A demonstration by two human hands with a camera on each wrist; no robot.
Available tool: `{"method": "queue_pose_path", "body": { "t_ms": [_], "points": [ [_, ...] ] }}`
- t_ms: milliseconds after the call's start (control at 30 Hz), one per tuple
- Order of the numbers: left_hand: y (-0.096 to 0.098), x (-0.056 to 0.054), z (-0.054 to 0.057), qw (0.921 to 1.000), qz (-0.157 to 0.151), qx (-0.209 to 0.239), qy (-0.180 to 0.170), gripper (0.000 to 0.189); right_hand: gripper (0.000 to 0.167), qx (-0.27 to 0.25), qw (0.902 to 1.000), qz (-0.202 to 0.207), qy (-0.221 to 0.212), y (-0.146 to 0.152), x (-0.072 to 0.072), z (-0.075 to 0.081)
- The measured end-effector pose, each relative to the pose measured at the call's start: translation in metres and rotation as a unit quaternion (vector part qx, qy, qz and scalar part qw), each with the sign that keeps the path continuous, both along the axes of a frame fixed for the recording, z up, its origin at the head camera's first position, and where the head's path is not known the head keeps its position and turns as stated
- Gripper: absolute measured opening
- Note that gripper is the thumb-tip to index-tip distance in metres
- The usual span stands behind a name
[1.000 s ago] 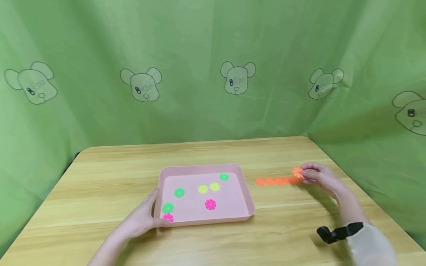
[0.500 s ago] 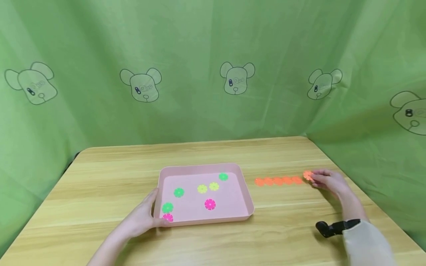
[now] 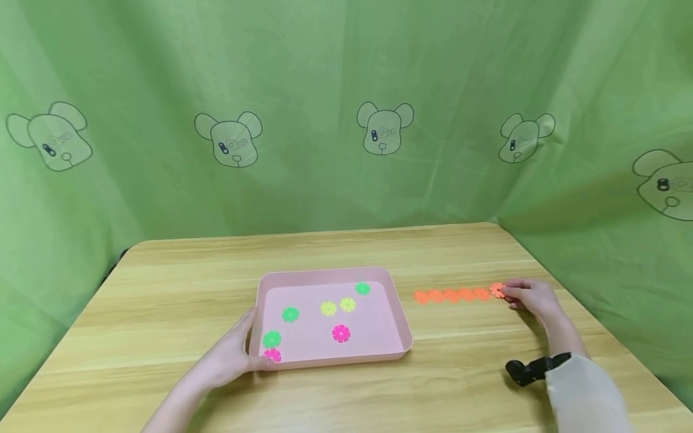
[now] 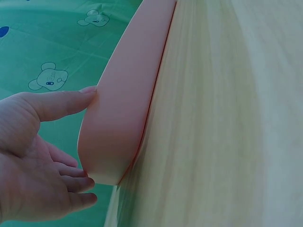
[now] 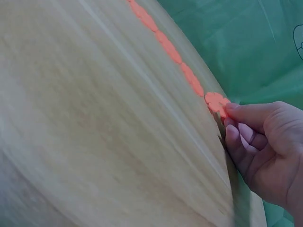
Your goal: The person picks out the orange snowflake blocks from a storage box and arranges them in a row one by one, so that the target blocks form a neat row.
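My right hand [image 3: 533,297] pinches an orange notched disc [image 3: 497,290], shaped like a flower, between thumb and fingers. The disc is at the right end of a row of several orange discs [image 3: 452,295] lying on the table. In the right wrist view the held disc [image 5: 217,102] is tilted, its edge right by the row's end. My left hand [image 3: 227,355] rests at the near left corner of a pink tray [image 3: 325,276]. Seen from the left wrist, the straight thumb touches the tray's wall [image 4: 125,90], with the other fingers relaxed near its corner.
Inside the tray lie green discs [image 3: 290,314], two yellow discs [image 3: 328,308] and two pink discs [image 3: 341,334]. The wooden table [image 3: 162,288] ends at the back against a green curtain [image 3: 303,192]. A black strap [image 3: 536,370] is on the right wrist.
My right hand moved the orange disc rightward from above the row to beyond its right end, then down and slightly back left to the row's end. The left hand and tray stayed put.
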State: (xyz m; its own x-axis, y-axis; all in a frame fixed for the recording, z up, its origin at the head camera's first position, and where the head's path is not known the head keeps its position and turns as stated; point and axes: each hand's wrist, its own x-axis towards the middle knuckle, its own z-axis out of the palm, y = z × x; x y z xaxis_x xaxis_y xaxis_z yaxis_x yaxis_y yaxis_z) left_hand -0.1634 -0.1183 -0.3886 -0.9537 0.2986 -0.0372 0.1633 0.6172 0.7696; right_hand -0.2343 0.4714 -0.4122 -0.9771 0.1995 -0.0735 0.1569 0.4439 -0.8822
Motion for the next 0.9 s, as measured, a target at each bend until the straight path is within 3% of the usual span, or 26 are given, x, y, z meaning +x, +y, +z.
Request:
{"method": "queue_pose_path", "body": {
  "t_ms": [300,600,900],
  "points": [
    [0.0002,-0.0001,-0.0001,0.9999,-0.001,0.016,-0.005,0.110,0.036,0.088,0.9960,-0.010,-0.011,-0.0069,-0.0022,0.0013],
    [-0.0012,0.0005,0.0005,0.9999,0.005,0.012,-0.007,0.111,0.035,0.090,0.9959,0.000,-0.006,-0.0070,-0.0057,-0.0012],
    [-0.0008,0.0006,-0.0030,0.9999,-0.001,0.011,-0.005,0.112,0.035,0.057,0.9984,-0.001,-0.004,-0.0046,0.0021,-0.0071]
  ]
}}
